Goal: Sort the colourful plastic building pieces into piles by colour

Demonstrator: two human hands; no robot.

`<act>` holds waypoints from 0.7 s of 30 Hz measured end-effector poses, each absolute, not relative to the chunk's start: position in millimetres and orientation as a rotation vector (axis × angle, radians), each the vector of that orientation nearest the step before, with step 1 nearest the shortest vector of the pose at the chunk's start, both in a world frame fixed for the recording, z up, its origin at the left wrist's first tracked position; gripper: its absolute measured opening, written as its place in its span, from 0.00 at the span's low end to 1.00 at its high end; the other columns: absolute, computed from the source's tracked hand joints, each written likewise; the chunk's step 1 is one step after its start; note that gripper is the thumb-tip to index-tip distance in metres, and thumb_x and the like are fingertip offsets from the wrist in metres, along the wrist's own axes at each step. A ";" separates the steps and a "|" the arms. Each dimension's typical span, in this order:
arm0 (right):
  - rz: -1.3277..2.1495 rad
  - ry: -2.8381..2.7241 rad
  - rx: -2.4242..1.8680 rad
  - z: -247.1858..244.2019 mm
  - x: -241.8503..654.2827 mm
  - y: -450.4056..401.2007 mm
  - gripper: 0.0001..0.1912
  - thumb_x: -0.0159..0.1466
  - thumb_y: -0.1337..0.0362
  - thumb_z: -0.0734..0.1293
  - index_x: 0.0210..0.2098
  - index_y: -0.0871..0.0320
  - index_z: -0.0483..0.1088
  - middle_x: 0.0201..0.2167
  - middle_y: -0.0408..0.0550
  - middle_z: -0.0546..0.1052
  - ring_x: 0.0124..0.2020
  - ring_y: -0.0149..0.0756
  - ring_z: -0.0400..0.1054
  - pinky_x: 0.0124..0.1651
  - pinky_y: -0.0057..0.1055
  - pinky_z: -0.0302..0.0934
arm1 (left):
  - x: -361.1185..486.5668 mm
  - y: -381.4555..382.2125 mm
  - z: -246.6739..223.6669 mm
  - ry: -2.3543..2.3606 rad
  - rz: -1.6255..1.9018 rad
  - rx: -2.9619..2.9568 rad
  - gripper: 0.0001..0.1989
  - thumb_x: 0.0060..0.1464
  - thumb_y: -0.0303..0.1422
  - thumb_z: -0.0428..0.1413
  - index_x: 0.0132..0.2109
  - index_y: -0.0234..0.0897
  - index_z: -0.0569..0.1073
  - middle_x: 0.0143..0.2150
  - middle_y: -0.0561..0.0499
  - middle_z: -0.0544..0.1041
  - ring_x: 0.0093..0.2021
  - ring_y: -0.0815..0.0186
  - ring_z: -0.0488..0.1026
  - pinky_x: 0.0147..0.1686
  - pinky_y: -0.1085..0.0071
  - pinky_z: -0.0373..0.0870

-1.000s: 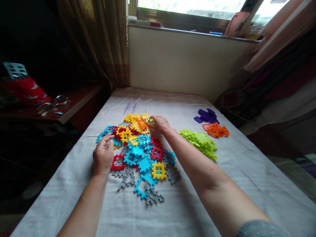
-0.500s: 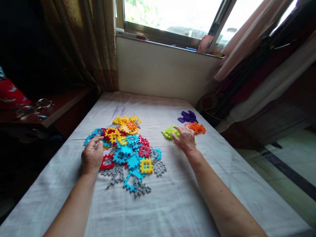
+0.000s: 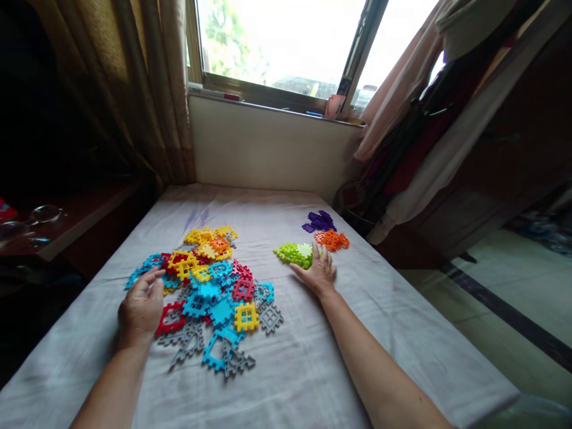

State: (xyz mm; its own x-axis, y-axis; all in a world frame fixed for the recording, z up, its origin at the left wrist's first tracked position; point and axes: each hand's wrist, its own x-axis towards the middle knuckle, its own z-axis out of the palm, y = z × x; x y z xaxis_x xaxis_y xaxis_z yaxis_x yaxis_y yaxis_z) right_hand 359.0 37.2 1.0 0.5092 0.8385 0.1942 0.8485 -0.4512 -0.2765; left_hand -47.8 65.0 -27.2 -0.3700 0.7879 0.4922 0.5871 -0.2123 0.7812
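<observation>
My right hand (image 3: 318,273) has its fingers spread and rests at the right edge of a pile of lime-green interlocking plastic tiles (image 3: 292,254), thumb on the near side. My left hand (image 3: 142,307) hovers or rests beside the left edge of a large mixed heap, fingers loosely bent and apart, nothing seen in them. In that heap are blue tiles (image 3: 222,311), yellow tiles (image 3: 246,317), red tiles (image 3: 170,318) and grey pieces (image 3: 270,317), some square with window-like openings, some triangular. Orange tiles (image 3: 331,241) and purple tiles (image 3: 320,221) form two small piles beyond my right hand.
A pale sheet (image 3: 286,369) covers the table, which stands against the wall below a window. To the left is a dark wooden surface (image 3: 67,229) with eyeglasses (image 3: 47,213) on it. Clothes (image 3: 415,131) hang at the right above a tiled floor.
The view has shifted, so everything sits further left and lower. My right hand's fingers have spread at the green pile's right edge, which looks more gathered. My left hand stays by the heap.
</observation>
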 end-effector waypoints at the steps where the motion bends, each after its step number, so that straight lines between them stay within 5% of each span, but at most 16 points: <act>1: -0.055 -1.412 -2.419 1.9 354.6 43.0 0.53 0.56 0.37 0.68 0.71 0.53 0.47 0.72 0.61 0.46 0.71 0.54 0.43 0.65 0.55 0.47 | -47.3 64.7 -26.3 1.847 1.619 1.598 0.18 0.56 0.44 0.50 0.45 0.39 0.77 0.54 0.44 0.78 0.54 0.56 0.75 0.59 0.57 0.70; 21: -0.080 -1.397 -2.327 -1.5 337.3 223.7 0.43 0.59 0.42 0.66 0.68 0.53 0.56 0.68 0.61 0.56 0.65 0.54 0.52 0.61 0.54 0.50 | -45.6 48.8 -22.2 1.907 1.503 1.596 0.17 0.57 0.46 0.51 0.45 0.42 0.76 0.56 0.48 0.77 0.59 0.57 0.72 0.63 0.58 0.65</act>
State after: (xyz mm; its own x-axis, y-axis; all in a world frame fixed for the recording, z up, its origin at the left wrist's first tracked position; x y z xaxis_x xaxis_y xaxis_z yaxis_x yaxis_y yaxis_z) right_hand 337.3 223.7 -1.5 0.4929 0.8300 0.2611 0.8545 -0.4051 -0.3253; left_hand -45.6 48.8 -22.2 -0.3773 0.8321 0.4066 0.5897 -0.1226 0.7982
